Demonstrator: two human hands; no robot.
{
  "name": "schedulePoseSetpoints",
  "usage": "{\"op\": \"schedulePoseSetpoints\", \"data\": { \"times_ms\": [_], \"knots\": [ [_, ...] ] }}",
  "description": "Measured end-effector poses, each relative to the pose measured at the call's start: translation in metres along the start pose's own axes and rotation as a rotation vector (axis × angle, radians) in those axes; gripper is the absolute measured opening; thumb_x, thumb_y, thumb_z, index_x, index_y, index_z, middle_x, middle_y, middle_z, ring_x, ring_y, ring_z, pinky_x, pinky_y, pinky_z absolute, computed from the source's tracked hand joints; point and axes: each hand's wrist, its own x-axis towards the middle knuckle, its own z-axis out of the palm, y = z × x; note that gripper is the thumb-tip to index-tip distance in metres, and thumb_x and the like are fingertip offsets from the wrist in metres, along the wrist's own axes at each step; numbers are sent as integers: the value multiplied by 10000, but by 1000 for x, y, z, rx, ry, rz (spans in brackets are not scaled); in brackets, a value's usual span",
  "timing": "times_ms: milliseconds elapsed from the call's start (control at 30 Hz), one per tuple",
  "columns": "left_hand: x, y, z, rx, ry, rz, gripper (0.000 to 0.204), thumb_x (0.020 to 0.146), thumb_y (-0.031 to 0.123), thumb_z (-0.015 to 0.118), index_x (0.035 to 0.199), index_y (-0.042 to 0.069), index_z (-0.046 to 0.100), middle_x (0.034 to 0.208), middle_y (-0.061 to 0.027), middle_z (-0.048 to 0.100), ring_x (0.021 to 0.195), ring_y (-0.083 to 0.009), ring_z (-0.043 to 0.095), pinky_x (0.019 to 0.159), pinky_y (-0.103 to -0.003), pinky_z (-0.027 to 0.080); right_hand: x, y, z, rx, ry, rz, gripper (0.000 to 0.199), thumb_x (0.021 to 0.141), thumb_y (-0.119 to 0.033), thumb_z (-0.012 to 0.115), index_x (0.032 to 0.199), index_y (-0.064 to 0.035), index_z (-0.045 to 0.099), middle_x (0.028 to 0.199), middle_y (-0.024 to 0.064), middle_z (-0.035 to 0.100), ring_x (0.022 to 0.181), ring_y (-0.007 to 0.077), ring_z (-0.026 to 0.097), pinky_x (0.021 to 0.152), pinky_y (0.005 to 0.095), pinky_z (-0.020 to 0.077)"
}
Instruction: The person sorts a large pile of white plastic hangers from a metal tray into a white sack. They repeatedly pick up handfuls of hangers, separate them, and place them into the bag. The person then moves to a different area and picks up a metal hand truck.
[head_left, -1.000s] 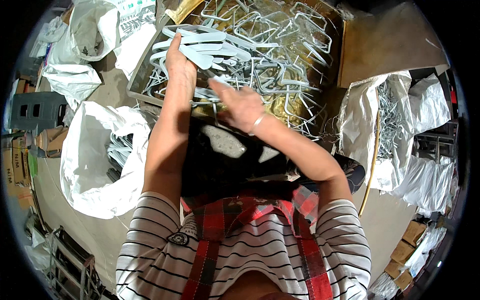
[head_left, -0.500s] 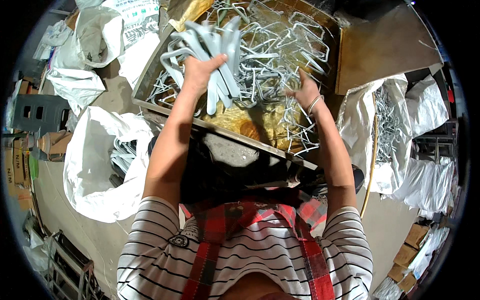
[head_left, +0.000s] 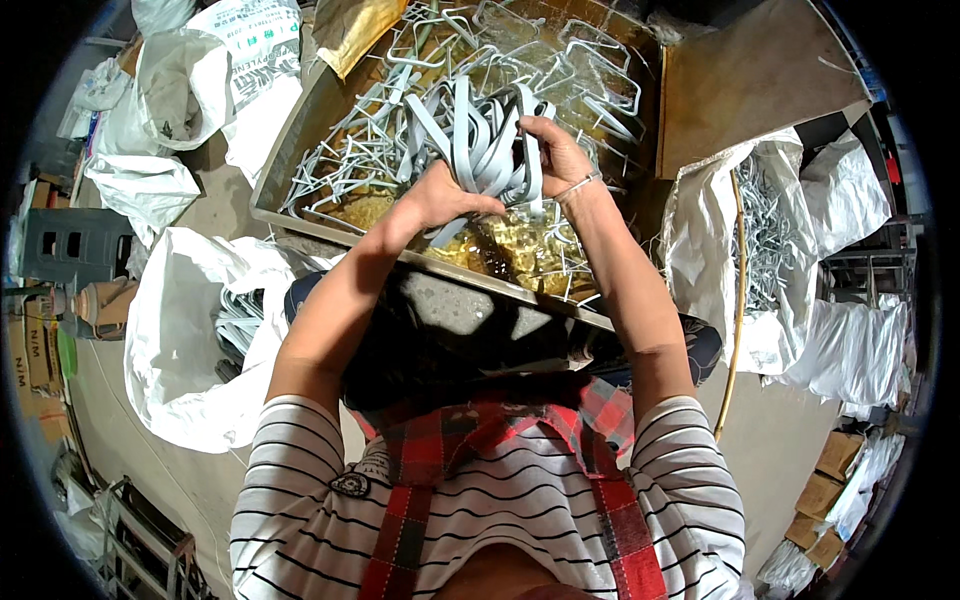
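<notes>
Far to the left of the shallow metal tray [head_left: 480, 282] is a dark grey plastic crate [head_left: 75, 245]. Nearer, beyond the tray's left wall, a white woven sack [head_left: 185, 400] gapes open around grey bent strips [head_left: 240, 318]. At the tray's far left corner lies a yellowish packet [head_left: 355, 35]. Inside the tray, thin pale hooks [head_left: 345, 165] are heaped on the left side, and clear liquid [head_left: 515, 240] shows amber near the front wall. Above the tray's middle, the left hand [head_left: 440, 198] is closed around the base of a bundle of flat grey bent hooks [head_left: 480, 140], thumb across the front. The right hand [head_left: 562, 160], bent-fingered, touches the bundle's right edge over the tray; whether it pinches a piece, I cannot tell. Just right of the tray stand a brown panel [head_left: 750, 90], then a thin tan stick [head_left: 740, 300] against another white sack [head_left: 700, 235] containing grey hooks [head_left: 768, 240]; well apart, nearer the wearer, are cardboard boxes [head_left: 820, 500]
</notes>
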Motion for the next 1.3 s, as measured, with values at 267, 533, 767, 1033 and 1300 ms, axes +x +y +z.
{"op": "schedulePoseSetpoints", "data": {
  "times_ms": [267, 533, 767, 1033, 1300],
  "knots": [
    [-4, -9, 9, 16, 19, -78, 451, 670, 58, 753, 1083, 34, 574, 1001, -21, 608, 918, -98, 543, 840, -278, 447, 0, 19, 1, 117, -22, 64, 163, 828, -154, 588, 919, -18, 583, 874, 117, 636, 723, 230, 633, 717, 373, 540],
    [2, 13, -15, -322, 63, -237, 285, 727, 90, 721, 982, 8, 621, 915, -56, 648, 840, -116, 603, 758, -240, 488, -2, 19, -31, 105, -9, 94, 157, 817, -104, 601, 895, 23, 550, 751, 142, 602, 612, 216, 608, 550, 321, 546],
    [1, 12, -14, -367, 213, -297, 269, 768, 105, 689, 947, -59, 571, 756, -117, 636, 674, -184, 634, 635, -294, 539, -9, 21, -36, -1, 41, 63, 173, 838, -143, 581, 908, 12, 548, 718, 86, 603, 549, 152, 569, 490, 269, 502],
    [1, -2, -67, -723, 949, -402, 245, 819, 165, 644, 859, -45, 525, 642, -128, 566, 478, -221, 555, 436, -342, 504, -74, -11, -38, -455, -73, 62, 238, 700, -40, 657, 915, 23, 577, 670, 108, 614, 548, 176, 604, 518, 282, 509],
    [-2, -12, -40, -1109, 173, -405, 701, 637, 519, 716, 1031, -13, 485, 1031, -207, 579, 815, -227, 610, 674, -365, 546, -61, 9, 15, -1454, -692, 121, 225, 681, -12, 694, 898, 0, 637, 798, 46, 667, 751, 92, 612, 687, 245, 500]
  ]
}}
